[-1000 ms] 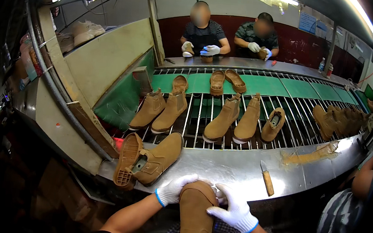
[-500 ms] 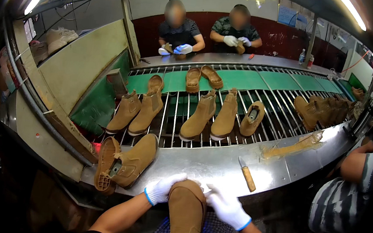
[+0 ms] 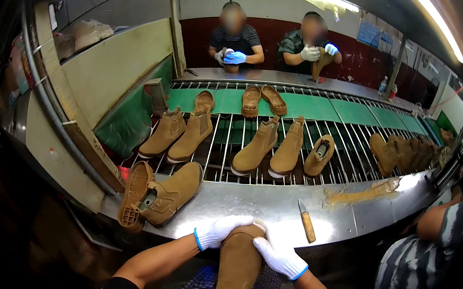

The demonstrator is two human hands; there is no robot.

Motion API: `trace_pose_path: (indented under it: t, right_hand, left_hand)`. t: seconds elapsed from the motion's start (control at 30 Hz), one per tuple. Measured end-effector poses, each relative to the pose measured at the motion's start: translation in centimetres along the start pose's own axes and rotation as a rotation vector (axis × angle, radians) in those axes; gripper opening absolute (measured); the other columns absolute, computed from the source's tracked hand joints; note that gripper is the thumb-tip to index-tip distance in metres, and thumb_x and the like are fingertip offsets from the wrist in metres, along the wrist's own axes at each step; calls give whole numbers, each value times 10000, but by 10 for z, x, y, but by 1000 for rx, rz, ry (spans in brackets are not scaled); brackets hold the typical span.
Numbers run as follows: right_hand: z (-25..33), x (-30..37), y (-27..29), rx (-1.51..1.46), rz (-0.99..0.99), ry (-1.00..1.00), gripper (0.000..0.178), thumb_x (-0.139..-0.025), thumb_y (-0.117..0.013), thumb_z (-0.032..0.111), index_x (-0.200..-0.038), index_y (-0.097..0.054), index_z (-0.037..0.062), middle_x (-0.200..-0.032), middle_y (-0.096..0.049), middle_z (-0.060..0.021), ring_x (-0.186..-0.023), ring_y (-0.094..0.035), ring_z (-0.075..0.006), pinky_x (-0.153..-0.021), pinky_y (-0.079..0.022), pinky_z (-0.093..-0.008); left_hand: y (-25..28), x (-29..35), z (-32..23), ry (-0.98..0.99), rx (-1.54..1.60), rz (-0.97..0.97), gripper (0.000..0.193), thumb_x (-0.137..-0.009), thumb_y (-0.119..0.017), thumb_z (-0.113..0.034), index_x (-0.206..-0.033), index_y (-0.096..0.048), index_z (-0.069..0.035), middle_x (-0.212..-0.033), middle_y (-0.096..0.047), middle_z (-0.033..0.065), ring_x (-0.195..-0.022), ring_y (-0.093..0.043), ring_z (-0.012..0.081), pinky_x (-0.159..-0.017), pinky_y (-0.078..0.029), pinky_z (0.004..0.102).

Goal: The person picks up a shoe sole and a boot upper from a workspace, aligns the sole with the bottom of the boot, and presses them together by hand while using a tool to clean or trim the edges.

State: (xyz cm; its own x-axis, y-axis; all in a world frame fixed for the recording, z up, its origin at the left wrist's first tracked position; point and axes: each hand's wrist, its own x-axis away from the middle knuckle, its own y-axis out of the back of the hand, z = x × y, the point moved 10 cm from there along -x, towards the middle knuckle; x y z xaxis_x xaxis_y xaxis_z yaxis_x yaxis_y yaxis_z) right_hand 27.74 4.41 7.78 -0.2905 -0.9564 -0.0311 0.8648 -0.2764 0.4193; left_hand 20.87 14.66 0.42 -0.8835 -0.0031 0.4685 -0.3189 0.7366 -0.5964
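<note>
A tan suede boot (image 3: 239, 264) lies over my lap at the front edge of the metal bench, its rounded end pointing away from me. My left hand (image 3: 223, 231), in a white knit glove with a blue cuff, is wrapped round the boot's left side and far end. On its right side, my right hand (image 3: 280, 251), gloved alike, presses its fingers against the boot near that same end. A wooden-handled knife (image 3: 307, 221) rests on the bench beyond my right hand. To the left, another tan boot (image 3: 176, 194) lies on its side against a loose brown sole (image 3: 135, 194).
Several tan boots (image 3: 256, 146) stand on the metal rod rack (image 3: 220, 154) behind the bench (image 3: 238, 196). Loose soles (image 3: 251, 100) sit on the green belt (image 3: 311, 102). Two gloved co-workers handle footwear across it. A person's striped clothing (image 3: 412, 262) shows at right.
My right hand has closed in on the boot's far end from slightly off its side. The view has shifted a little. Across the belt, the right co-worker has raised a boot.
</note>
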Motion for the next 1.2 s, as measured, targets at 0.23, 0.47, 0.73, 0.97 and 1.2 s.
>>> trace_pose_path:
  t: [0.23, 0.47, 0.73, 0.97, 1.2]
  right_hand:
    - [20, -46, 2, 20, 356, -177, 732, -1011, -704, 429, -1547, -475, -12, -1407, -645, -239, -1357, -609, -338, -1153, -464, -396]
    - [103, -18, 17, 280, -121, 126, 322, -902, -830, 247, -1110, -773, 9, -1063, -767, -167, -997, -757, -284, -906, -588, -369]
    - [118, 61, 78, -425, -1132, 436, 341, -1138, -484, 245, -1328, -608, -9, -955, -667, -97, -856, -612, -161, -722, -554, -305]
    - [-32, -45, 34, -426, -465, 122, 736, -856, -803, 295, -1496, -532, 53, -1267, -677, -134, -1274, -624, -295, -1089, -522, -459]
    - [-62, -145, 14, -446, 23, 32, 1153, -567, -1007, 183, -1578, -474, 28, -1567, -544, -124, -1438, -512, -253, -1224, -421, -417]
  left_hand:
    - [-21, -8, -8, -322, -227, -17, 418, -1146, -497, -327, -1330, -656, 12, -1283, -692, 95, -1152, -647, 151, -1020, -513, 319]
    - [28, 63, 37, -278, 270, -274, 453, -1152, -488, -345, -1428, -553, 8, -1400, -629, 155, -1308, -603, 238, -1126, -489, 390]
    - [48, 157, 74, -339, 105, 7, 947, -981, -755, -517, -1656, -328, -9, -1634, -471, 155, -1457, -502, 276, -1221, -414, 442]
    - [-35, 193, -177, -326, -1545, -464, 956, -830, -881, -571, -1515, -463, -52, -1324, -645, 278, -1142, -707, 410, -993, -571, 468]
    - [-36, 115, -216, 34, -1590, -288, 754, -751, -857, -617, -1177, -718, -11, -975, -787, 164, -881, -756, 300, -830, -585, 398]
